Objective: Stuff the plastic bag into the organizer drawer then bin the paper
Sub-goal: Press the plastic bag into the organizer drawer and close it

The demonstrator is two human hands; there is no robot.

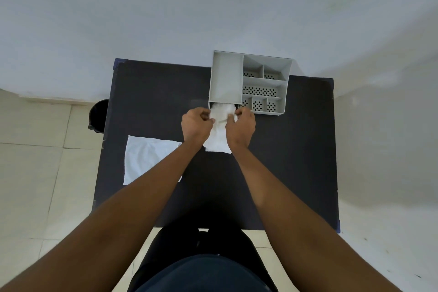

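Observation:
A grey organizer (pixel 251 80) with several compartments stands at the far side of the dark table (pixel 296 149). Its drawer at the front left is pulled out a little. A crumpled white plastic bag (pixel 219 135) lies partly in the drawer opening, with its tail trailing toward me on the table. My left hand (pixel 196 123) pinches the bag's left side and my right hand (pixel 241 125) grips its right side, both right at the drawer front. A wrinkled white paper (pixel 147 159) lies flat on the table's left part, partly under my left forearm.
A black bin (pixel 98 114) stands on the tiled floor just off the table's left edge. A pale wall runs behind the table. My legs in dark trousers are at the table's near edge.

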